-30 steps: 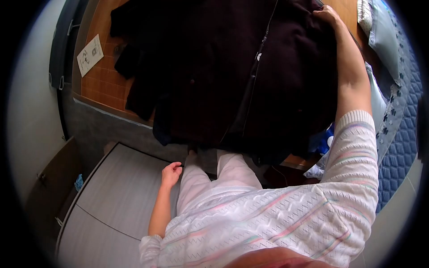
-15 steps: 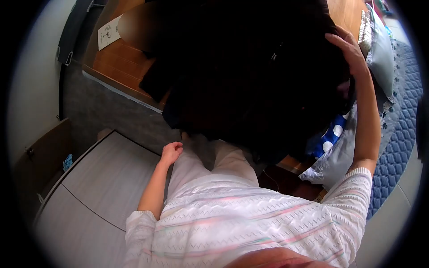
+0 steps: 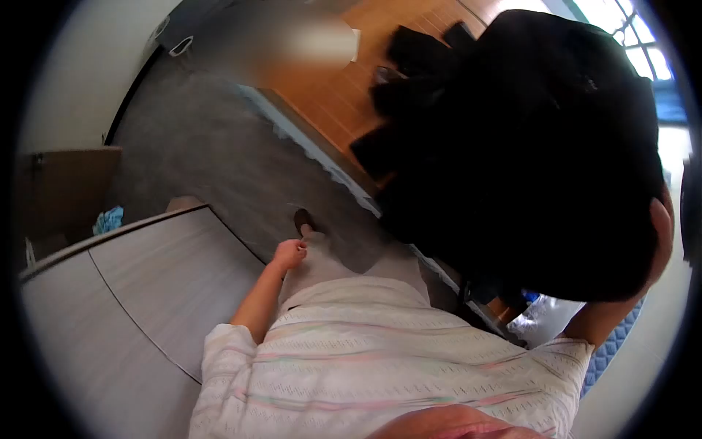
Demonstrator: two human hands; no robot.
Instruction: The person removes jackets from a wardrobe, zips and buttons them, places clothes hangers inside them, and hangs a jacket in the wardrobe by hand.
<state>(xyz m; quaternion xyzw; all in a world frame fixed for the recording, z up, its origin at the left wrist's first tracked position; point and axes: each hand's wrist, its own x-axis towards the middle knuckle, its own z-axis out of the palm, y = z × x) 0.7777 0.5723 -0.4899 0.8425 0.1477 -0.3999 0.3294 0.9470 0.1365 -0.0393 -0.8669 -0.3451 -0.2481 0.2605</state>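
Observation:
A large dark garment bundle [image 3: 534,161] fills the upper right, raised in front of the wooden surface [image 3: 322,95]. My right hand [image 3: 662,227] is at the bundle's right edge, pressed against the cloth with its fingers partly hidden behind and in it; the forearm passes below. Several dark sleeve-like parts hang or lie to the left of the bundle over the wood. My left hand [image 3: 290,254] hangs beside my left thigh with its fingers curled, near the grey cabinet, and nothing shows in it.
A grey panelled cabinet [image 3: 161,278] stands at the lower left, with a light blue cloth [image 3: 108,220] behind its edge. Grey floor [image 3: 197,139] runs along the wooden surface. Blue quilted fabric [image 3: 610,347] and a bright window [image 3: 636,36] are at the right.
The dark garments have been lifted and shifted right with my right hand, exposing more wood. The view has turned left, and the pillows are largely covered. My left hand stays low and curled.

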